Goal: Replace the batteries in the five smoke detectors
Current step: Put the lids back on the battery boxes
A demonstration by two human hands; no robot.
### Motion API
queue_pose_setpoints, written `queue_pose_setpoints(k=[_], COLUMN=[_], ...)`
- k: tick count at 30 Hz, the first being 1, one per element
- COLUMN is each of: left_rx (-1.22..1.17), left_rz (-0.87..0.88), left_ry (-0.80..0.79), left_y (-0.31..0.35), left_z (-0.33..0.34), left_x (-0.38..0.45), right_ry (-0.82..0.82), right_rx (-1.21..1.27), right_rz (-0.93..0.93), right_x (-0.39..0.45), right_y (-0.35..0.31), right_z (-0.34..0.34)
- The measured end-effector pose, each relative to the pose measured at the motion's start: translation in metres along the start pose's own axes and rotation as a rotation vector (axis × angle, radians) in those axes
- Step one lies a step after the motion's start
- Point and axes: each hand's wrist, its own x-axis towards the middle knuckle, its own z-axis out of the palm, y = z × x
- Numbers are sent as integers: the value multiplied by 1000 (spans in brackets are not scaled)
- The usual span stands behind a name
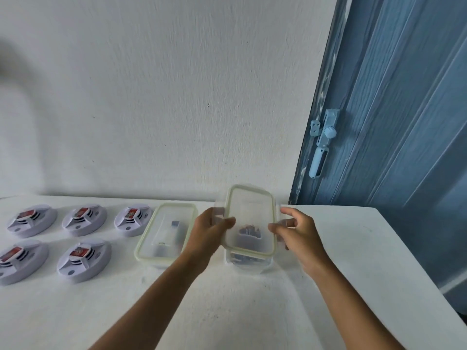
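Observation:
Several white round smoke detectors (84, 221) lie on the left of the white table (227, 311) in two rows, each with a red battery showing on top. A closed clear box with a green-rimmed lid (165, 232) stands right of them. Further right is a second clear box (246, 262) holding dark batteries. Its green-rimmed lid (250, 218) is tilted up above it. My left hand (209, 229) grips the lid's left edge and clip. My right hand (295, 231) is at the lid's right edge, fingers curled by the clip; blur hides whether it grips.
A white wall runs behind the table. A blue door (394, 122) with a pale blue bolt (326, 137) stands at the right, beyond the table's right edge. The table's near part and right side are bare.

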Motion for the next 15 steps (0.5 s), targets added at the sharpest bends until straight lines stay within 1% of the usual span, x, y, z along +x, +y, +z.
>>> queue_pose_setpoints(k=[1,2,3,5,10,13,15], left_rx=[205,350,444,556,633,603,665], left_rz=[26,29,28,22,-27,11,94], left_ry=[44,69,81,86,89,87,86], left_y=[-8,-15,-21,-30,-46,-47,-48], left_z=[-1,-2,-3,-4,-7,-7,-8], left_x=[3,6,7,9,14,14,11], right_ry=[8,5,-1,-9,-10,-36,-47], right_rx=[-28,-54,-78,-123,-164,-163,-211], right_rz=[3,11,25,50,22,26,8], right_x=[3,6,8,13,20,25,26], right_y=[6,12,18,28,39,42,42], right_z=[0,1,3,6,12,13,12])
